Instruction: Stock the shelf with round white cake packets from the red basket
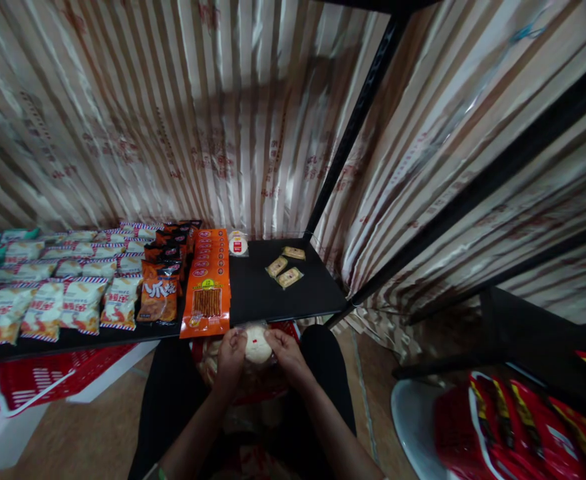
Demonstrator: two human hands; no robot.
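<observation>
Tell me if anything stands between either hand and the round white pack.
Nothing visible does: the left hand and the right hand hold the round white pack directly, from opposite sides.

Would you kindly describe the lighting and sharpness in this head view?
Head view: dim light, a broad shadow across the pleated curtain and sheen on its folds; head view: the red packets at lower right are soft, and the red mark on the wrapped white disc between left hand and right hand is illegible.
</observation>
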